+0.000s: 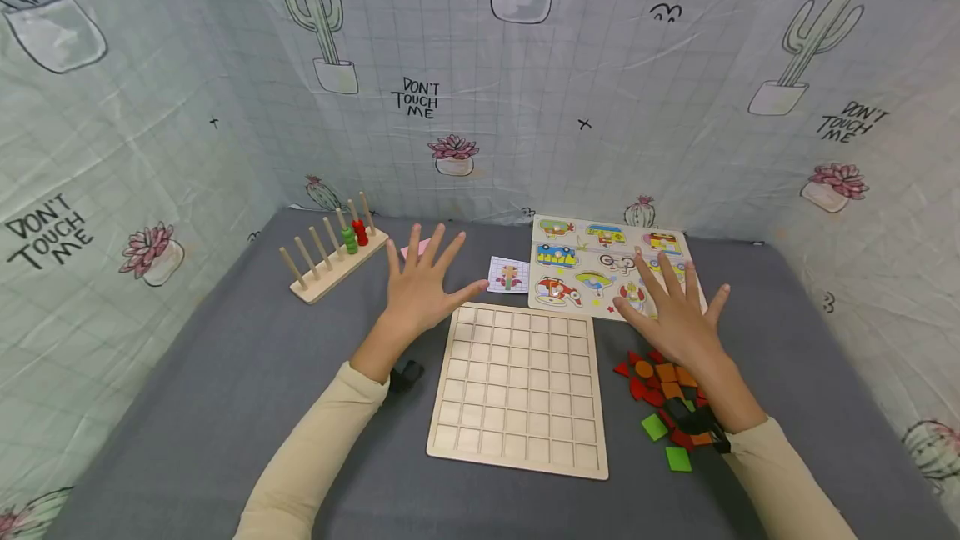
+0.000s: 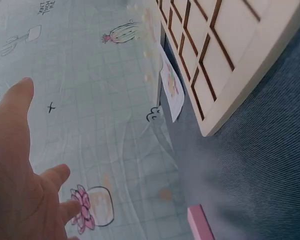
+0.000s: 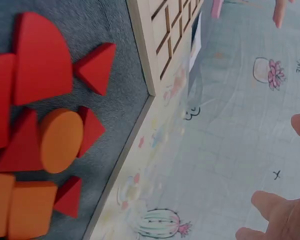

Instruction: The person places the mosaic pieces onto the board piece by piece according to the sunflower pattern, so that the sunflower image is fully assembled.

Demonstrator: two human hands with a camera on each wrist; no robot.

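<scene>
My left hand (image 1: 420, 286) is held over the table with its fingers spread and nothing in it, near the upper left corner of a wooden grid board (image 1: 517, 390). Fingers likewise spread, my right hand (image 1: 682, 319) hovers over the lower right part of a picture puzzle board (image 1: 588, 261). Below the right wrist lies a loose pile of flat pieces: red triangles (image 3: 97, 67), orange squares (image 3: 32, 209), an orange disc (image 3: 61, 141) and green squares (image 1: 678, 459). A small card with a gridded picture (image 1: 508, 275) lies between the boards and the left thumb.
A wooden peg rack (image 1: 322, 283) stands at the back left, with green beads (image 1: 349, 241) and red beads (image 1: 360, 232) on two pegs. Behind the left fingers shows a pink block (image 2: 201, 222). Printed cloth walls (image 1: 480, 48) close off the back and sides.
</scene>
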